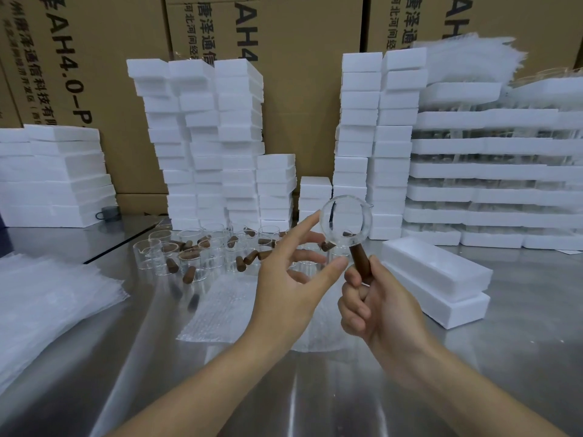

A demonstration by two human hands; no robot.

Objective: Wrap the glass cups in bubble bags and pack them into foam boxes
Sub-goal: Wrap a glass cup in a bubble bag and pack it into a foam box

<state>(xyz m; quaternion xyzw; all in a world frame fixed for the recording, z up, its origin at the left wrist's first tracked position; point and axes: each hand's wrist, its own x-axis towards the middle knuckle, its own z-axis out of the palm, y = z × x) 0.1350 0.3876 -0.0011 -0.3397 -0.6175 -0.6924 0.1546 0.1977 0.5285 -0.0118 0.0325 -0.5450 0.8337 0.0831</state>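
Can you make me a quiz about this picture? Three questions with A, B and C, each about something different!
1. Where does the bubble bag beside the left hand lie?
A. On the steel table
B. On a foam stack
C. Inside a cardboard carton

2. What colour is the handle of the raised glass cup?
A. White
B. Blue
C. Brown

3. What is the right hand doing?
A. Lying flat on the table
B. Gripping the cup's handle
C. Pressing a foam box

Answers: 1 A, it lies flat on the shiny metal. 2 C, the handle is dark wood-brown. 3 B, its fingers curl round the handle.
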